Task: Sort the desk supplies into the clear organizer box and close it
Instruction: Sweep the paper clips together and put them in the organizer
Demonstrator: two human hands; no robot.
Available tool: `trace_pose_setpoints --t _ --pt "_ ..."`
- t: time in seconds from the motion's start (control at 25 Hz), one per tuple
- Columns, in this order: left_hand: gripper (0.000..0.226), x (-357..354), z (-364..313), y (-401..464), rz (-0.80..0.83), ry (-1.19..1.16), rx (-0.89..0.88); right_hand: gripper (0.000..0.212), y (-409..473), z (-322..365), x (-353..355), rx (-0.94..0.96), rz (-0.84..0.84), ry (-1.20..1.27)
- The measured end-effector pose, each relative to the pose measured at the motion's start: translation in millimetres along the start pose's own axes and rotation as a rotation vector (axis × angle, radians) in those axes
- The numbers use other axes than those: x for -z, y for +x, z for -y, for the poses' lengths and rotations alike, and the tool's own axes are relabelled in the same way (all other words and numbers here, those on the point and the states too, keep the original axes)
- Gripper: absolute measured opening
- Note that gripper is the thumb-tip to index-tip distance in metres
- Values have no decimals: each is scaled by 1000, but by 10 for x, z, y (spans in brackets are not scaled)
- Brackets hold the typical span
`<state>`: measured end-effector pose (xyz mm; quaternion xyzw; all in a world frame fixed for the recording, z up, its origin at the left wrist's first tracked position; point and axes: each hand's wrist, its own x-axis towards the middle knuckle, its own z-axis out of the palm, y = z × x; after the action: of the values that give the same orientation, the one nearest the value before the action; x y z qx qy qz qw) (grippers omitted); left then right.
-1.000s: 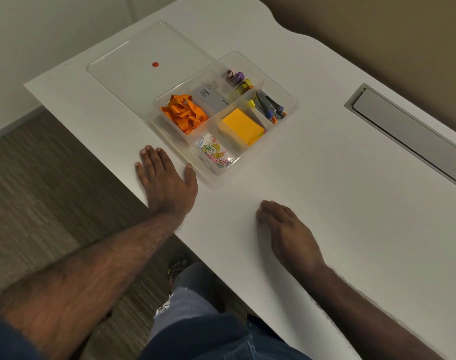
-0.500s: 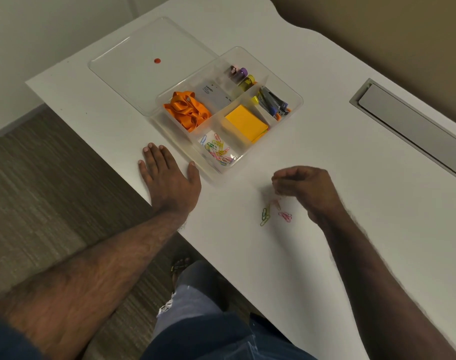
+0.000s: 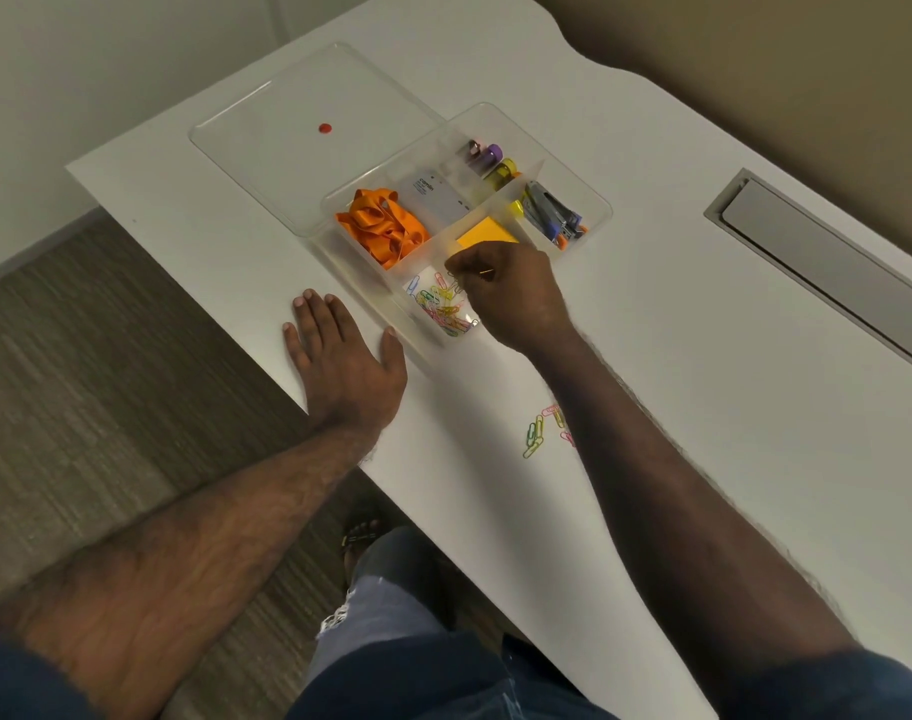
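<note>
The right hand (image 3: 511, 298) hangs over the paper clips (image 3: 446, 306) in the nearest compartment of the clear organizer box (image 3: 594, 200), fingers pinched together; whether it holds a clip, I cannot tell. The left hand (image 3: 344, 366) lies flat and spread on the white desk (image 3: 729, 356), just beside the box. Several loose clips (image 3: 542, 428) lie near the right forearm. The one lid (image 3: 308, 132) lies open behind the box. Below is grey carpet (image 3: 79, 381).

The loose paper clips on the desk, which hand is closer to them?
Left. The left hand lies flat on the desk beside the loose paper clips; the right hand is farther, over the organizer box.
</note>
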<state>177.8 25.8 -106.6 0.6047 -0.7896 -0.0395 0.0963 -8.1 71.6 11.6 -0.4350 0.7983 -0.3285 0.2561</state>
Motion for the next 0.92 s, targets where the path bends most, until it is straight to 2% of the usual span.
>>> trace_pose_setpoints --t 0.16,0.28,0.44,0.52,0.6,0.68,0.92 --pt "90 -10 7 -7 0 3 9 37 -85 -33 30 16 -34 29" --pt "89 -16 9 -8 5 5 10 40 -333 -118 208 3 -121 77" --pt "90 -17 8 8 14 10 10 32 -974 -588 277 -120 -300 -2" --pt "90 -18 13 8 13 21 10 38 -1307 -898 181 -225 -338 -126" --pt "89 -20 16 9 14 22 8 56 -1577 -1129 15 -292 -244 -221" --pt "88 -21 16 8 9 16 7 65 -1732 -1231 -186 -258 -132 -288" --pt "87 -15 15 3 12 16 0 62 -1768 -979 -619 -105 18 -448"
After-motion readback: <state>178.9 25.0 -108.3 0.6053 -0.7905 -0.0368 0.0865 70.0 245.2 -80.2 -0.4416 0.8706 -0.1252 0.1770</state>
